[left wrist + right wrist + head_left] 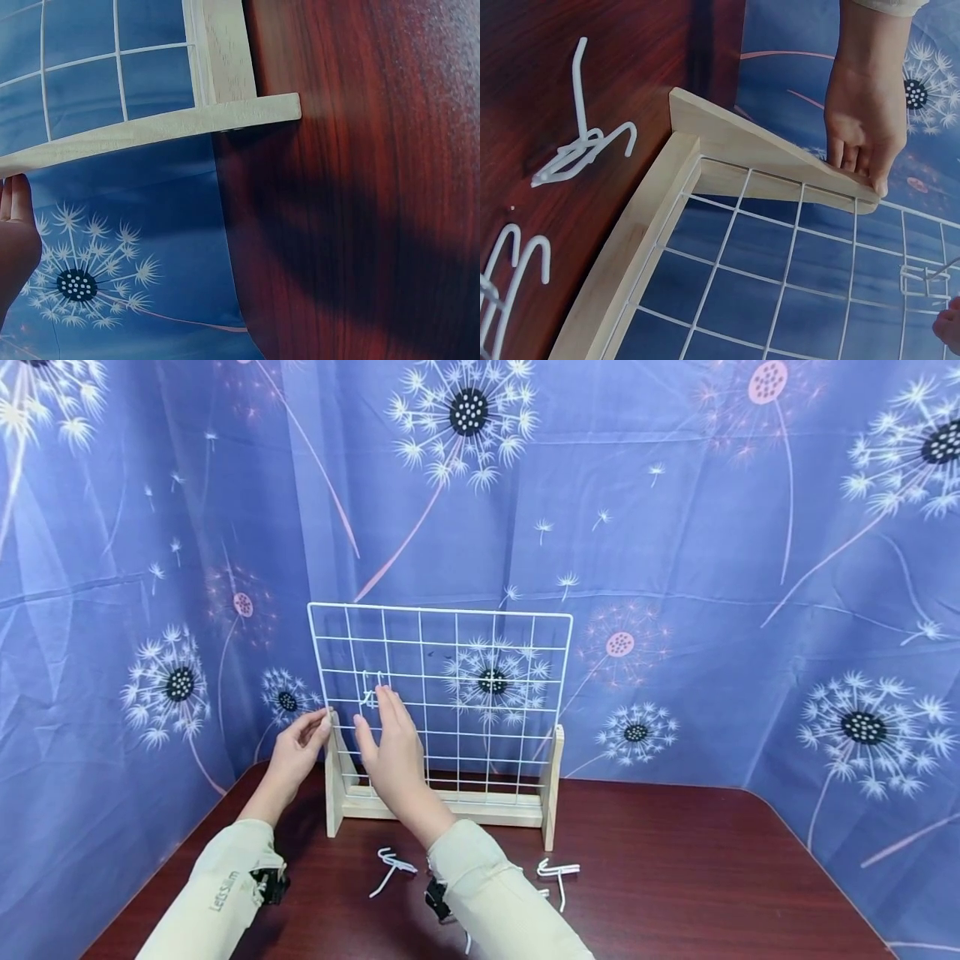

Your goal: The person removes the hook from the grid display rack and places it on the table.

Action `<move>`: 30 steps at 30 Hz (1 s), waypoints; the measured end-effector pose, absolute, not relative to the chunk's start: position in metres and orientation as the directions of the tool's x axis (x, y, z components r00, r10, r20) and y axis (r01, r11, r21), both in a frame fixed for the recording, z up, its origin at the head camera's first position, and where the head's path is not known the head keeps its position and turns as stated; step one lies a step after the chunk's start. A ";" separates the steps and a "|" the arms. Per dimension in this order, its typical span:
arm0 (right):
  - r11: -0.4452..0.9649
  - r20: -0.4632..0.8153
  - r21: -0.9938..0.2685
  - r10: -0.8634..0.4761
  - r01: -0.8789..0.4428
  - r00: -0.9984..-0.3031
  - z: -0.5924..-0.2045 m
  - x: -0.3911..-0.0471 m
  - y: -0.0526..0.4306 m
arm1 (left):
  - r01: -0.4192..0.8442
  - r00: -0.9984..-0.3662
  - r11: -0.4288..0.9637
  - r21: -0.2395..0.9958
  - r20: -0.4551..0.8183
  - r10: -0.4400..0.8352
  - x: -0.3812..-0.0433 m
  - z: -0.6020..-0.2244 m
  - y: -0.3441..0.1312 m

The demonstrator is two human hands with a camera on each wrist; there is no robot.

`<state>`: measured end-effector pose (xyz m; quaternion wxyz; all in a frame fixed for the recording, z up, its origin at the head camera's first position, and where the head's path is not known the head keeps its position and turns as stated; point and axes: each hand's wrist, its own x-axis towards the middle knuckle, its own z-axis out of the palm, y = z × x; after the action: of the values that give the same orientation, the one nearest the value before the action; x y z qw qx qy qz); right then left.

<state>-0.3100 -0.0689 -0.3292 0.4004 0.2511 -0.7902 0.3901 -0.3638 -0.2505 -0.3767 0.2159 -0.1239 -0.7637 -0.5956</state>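
A white wire grid panel (457, 702) stands upright in a pale wooden stand (554, 789). My left hand (296, 752) holds the upper end of the stand's left side post, as the right wrist view shows with that hand (866, 124) at the post's tip. On the left part of the grid hangs a white wire hook (368, 697), its prong pointing outward. My right hand (397, 756) is in front of the grid just beside this hook, fingers mostly straight and thumb apart. Whether its fingertips (949, 324) touch the hook, I cannot tell.
Loose white hooks lie on the dark red tabletop (675, 877) before the stand: one hook (392, 865) left of my right forearm, another hook (558, 872) to its right, more partly hidden under the sleeve. A blue dandelion-print curtain (660, 543) hangs behind.
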 end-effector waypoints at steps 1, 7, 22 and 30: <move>0.570 0.827 -0.420 -0.080 -0.706 -0.556 -0.329 -0.311 -0.070 | 0.446 -0.875 0.264 0.855 0.478 -0.069 -0.363 -0.376 -0.251; 0.605 0.807 -0.443 -0.052 -0.661 -0.588 -0.329 -0.316 -0.079 | 0.446 -0.875 0.277 0.851 0.480 -0.066 -0.363 -0.377 -0.253; 0.785 0.902 -0.156 -0.134 -0.599 -0.411 -0.325 -0.331 -0.081 | 0.448 -0.872 0.265 0.854 0.483 -0.082 -0.365 -0.377 -0.252; 0.787 0.908 -0.156 -0.124 -0.597 -0.401 -0.326 -0.333 -0.079 | 0.470 -0.862 0.239 0.850 0.500 -0.081 -0.365 -0.378 -0.250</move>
<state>-0.3329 -0.0787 -0.3261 0.4992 0.2247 -0.8026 0.2369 -0.3651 -0.2500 -0.3780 0.2283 -0.1292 -0.7531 -0.6033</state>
